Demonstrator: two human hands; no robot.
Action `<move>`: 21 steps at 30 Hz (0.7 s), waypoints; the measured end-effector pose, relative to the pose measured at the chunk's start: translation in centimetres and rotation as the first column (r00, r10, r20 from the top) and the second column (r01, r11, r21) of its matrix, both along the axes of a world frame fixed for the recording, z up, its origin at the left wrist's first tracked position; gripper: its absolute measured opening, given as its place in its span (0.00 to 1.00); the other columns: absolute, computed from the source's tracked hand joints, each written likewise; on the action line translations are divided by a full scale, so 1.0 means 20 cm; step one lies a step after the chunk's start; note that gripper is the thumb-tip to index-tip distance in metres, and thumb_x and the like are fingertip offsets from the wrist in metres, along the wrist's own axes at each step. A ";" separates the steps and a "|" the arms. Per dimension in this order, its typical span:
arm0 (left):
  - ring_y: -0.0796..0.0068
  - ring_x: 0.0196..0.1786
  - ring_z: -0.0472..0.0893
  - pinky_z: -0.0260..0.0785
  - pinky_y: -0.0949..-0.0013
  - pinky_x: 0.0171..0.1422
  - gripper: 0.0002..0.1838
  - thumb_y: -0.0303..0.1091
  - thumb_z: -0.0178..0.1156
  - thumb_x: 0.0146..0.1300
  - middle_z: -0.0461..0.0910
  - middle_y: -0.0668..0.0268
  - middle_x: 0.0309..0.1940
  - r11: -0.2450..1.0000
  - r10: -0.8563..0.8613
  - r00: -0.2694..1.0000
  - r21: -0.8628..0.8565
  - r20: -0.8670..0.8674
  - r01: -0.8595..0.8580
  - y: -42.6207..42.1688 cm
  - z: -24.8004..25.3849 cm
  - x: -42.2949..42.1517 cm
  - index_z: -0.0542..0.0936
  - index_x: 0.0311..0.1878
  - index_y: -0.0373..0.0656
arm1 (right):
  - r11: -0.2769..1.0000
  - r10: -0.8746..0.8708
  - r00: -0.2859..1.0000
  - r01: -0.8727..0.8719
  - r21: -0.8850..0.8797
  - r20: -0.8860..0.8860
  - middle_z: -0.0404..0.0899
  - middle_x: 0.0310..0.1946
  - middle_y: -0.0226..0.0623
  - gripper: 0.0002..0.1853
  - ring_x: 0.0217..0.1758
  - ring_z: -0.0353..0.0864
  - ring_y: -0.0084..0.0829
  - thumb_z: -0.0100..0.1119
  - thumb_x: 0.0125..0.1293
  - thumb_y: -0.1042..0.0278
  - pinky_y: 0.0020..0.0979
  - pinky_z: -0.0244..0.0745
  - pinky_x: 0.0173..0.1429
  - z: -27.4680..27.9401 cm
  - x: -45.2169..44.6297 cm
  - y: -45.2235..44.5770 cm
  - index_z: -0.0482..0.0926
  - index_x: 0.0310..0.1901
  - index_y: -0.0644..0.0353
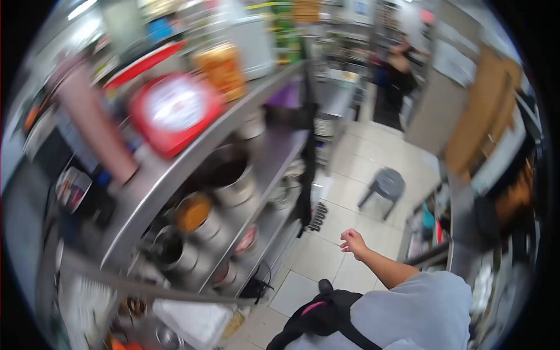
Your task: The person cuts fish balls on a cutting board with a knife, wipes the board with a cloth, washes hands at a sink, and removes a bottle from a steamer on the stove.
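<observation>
My right hand (353, 242) hangs over the tiled floor in front of my grey shirt (408, 309) and black apron (344, 309). Its fingers are loosely bent and a little apart, and I see nothing held in them. It touches nothing; a grey stool (389, 183) stands beyond it. My left hand is out of view. To the left runs a steel shelf unit (169, 175) with a red kitchen scale (175, 109) and a jar of orange-yellow contents (220, 67) on top. The scale is blurred by motion.
Steel pots (227, 175) and a container with orange contents (195, 214) sit on a lower shelf. Flattened cardboard (481, 111) leans at the right above a counter. A person in dark clothing (396, 76) is at the far end of the aisle. A black mat (318, 217) lies beside the shelving.
</observation>
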State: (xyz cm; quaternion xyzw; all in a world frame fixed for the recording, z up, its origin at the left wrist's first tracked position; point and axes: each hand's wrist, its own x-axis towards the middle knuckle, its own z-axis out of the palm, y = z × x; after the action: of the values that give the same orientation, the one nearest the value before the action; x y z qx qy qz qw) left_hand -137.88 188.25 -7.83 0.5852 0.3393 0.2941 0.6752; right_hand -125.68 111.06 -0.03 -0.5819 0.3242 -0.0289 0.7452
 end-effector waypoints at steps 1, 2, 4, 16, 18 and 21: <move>0.68 0.56 0.81 0.82 0.65 0.43 0.27 0.44 0.59 0.74 0.77 0.61 0.60 1.000 0.001 0.996 0.022 -0.094 0.001 -0.21 0.00 0.12 0.72 0.72 0.46 | 0.998 0.001 0.997 -0.005 -0.056 -0.073 0.79 0.41 0.35 0.06 0.34 0.82 0.33 0.58 0.74 0.63 0.38 0.83 0.36 -0.09 -0.13 -0.08 0.76 0.46 0.52; 0.69 0.55 0.81 0.82 0.65 0.42 0.26 0.43 0.59 0.74 0.78 0.61 0.59 0.997 -0.073 0.985 0.026 -0.158 0.079 -0.40 -0.03 0.24 0.72 0.71 0.46 | 0.995 0.016 0.989 -0.031 -0.099 -0.149 0.79 0.40 0.35 0.06 0.34 0.82 0.33 0.60 0.73 0.62 0.37 0.84 0.36 -0.19 -0.26 -0.19 0.75 0.45 0.52; 0.69 0.53 0.82 0.82 0.65 0.42 0.24 0.43 0.59 0.75 0.79 0.61 0.57 0.972 -0.224 0.932 0.000 -0.286 0.233 -0.78 -0.13 0.43 0.73 0.70 0.46 | 0.993 -0.105 0.944 0.081 -0.091 -0.312 0.78 0.39 0.34 0.08 0.33 0.82 0.32 0.61 0.71 0.62 0.37 0.85 0.36 -0.38 -0.56 -0.40 0.75 0.46 0.52; 0.73 0.40 0.84 0.81 0.65 0.38 0.13 0.38 0.57 0.76 0.85 0.64 0.44 0.493 -0.730 0.138 -0.376 -0.669 0.784 -2.32 -0.51 0.95 0.78 0.59 0.47 | 0.866 -0.442 0.862 0.482 0.131 -0.248 0.78 0.40 0.33 0.10 0.37 0.81 0.33 0.61 0.70 0.62 0.38 0.82 0.38 -0.60 -0.58 -1.30 0.74 0.49 0.50; 0.74 0.38 0.85 0.81 0.65 0.37 0.12 0.37 0.57 0.76 0.86 0.64 0.42 0.399 -0.749 0.078 -0.354 -0.658 0.846 -2.52 -0.51 1.23 0.79 0.57 0.47 | 0.908 -0.381 0.914 0.398 0.131 -0.142 0.79 0.42 0.33 0.08 0.38 0.81 0.31 0.61 0.71 0.62 0.35 0.82 0.39 -0.40 -0.11 -1.41 0.76 0.48 0.52; 0.75 0.36 0.85 0.80 0.66 0.36 0.11 0.38 0.58 0.77 0.87 0.65 0.40 0.170 -0.854 0.024 -0.236 -0.519 0.957 -2.94 -0.46 1.67 0.80 0.56 0.47 | 0.970 -0.220 0.974 0.213 0.119 0.045 0.80 0.42 0.32 0.08 0.39 0.82 0.29 0.61 0.73 0.62 0.34 0.82 0.40 -0.19 0.58 -1.60 0.76 0.48 0.53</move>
State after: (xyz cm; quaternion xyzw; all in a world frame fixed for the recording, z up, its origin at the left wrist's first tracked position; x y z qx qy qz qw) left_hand -104.45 129.45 -17.00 0.7764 0.0336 -0.3582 0.5175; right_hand -114.03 79.08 -3.73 -0.4985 0.3651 -0.1084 0.7787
